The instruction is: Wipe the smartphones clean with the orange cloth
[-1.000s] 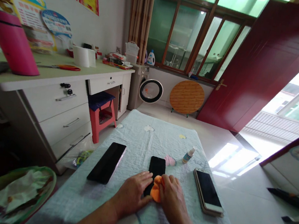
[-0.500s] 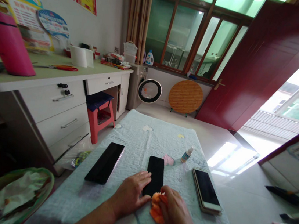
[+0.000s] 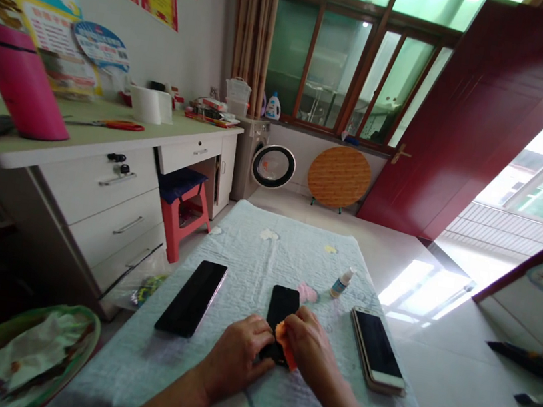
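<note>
A black smartphone (image 3: 282,303) lies flat on the light blue quilted cloth covering the table (image 3: 265,250). My left hand (image 3: 240,347) grips its left edge, fingers curled and thumb at the lower end. Bunched in my right hand (image 3: 308,337) is an orange cloth (image 3: 287,350), pressed on the phone's lower right part. Both hands and the cloth hide much of the screen's lower half. Left of them lies a larger dark phone (image 3: 192,298). To the right, a white-framed phone (image 3: 377,350) rests on something of similar outline. A small spray bottle (image 3: 342,283) stands upright behind my right hand.
A green basket (image 3: 94,333) with crumpled paper stands at the lower left. Along the left wall is a desk (image 3: 97,186) with a pink bottle (image 3: 23,81), and a red stool (image 3: 181,218) is beside it. The washing machine door (image 3: 273,167) hangs open.
My right hand has moved up and slightly left with the orange cloth, from the phone's lower right corner onto its face. My left hand's fingers have curled more at the phone's edge.
</note>
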Tool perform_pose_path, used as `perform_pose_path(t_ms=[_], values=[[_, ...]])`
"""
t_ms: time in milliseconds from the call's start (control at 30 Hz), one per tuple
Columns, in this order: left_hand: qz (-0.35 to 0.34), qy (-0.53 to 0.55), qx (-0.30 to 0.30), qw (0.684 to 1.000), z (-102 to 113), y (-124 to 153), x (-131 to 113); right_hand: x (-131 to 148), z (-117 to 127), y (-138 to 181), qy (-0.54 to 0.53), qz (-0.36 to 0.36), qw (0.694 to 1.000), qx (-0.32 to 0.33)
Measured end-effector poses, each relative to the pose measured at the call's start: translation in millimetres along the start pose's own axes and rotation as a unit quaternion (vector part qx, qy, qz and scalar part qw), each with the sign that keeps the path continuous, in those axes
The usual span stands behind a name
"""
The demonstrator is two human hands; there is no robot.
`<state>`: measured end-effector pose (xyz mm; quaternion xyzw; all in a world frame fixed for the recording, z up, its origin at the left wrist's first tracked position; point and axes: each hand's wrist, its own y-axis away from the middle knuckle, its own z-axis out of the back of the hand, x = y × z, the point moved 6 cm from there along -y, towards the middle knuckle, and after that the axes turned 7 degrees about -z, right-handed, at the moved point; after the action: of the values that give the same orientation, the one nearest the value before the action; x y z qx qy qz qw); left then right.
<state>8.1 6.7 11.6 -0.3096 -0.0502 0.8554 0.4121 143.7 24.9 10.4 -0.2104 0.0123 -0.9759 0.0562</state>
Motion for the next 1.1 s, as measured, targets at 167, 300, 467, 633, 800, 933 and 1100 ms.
perform_pose_path(t_ms=[167, 300, 467, 633, 800, 933, 1100], values=[[0.011, -0.002, 0.004, 1.000, 0.8, 1.1, 2.3, -13.5, 4.9, -48.5, 0.048, -0.018, 0.998, -0.043], [0.011, 0.004, 0.006, 1.000, 0.8, 1.1, 3.1, -17.0, 1.9, -78.2, 0.062, -0.074, 0.995, -0.034], [0.015, 0.012, 0.007, 1.000, 2.5, 0.9, 2.6, -2.1, -3.3, -85.1, 0.078, -0.071, 0.993, -0.046], [0.029, 0.007, 0.005, 1.000, 2.4, 2.3, 5.4, 14.2, -6.9, -71.9, 0.046, 0.007, 0.998, -0.037], [0.026, -0.009, -0.010, 1.000, -0.5, 2.6, 9.2, 24.5, -9.0, -48.9, -0.031, 0.075, 0.997, -0.006], [0.013, -0.028, -0.022, 0.999, -0.1, 2.6, 8.6, 27.4, -10.5, -27.1, -0.056, 0.092, 0.994, 0.012], [0.003, -0.032, -0.089, 0.996, 6.0, 4.5, 12.7, 28.3, -8.9, -3.9, -0.075, 0.098, 0.992, 0.030]])
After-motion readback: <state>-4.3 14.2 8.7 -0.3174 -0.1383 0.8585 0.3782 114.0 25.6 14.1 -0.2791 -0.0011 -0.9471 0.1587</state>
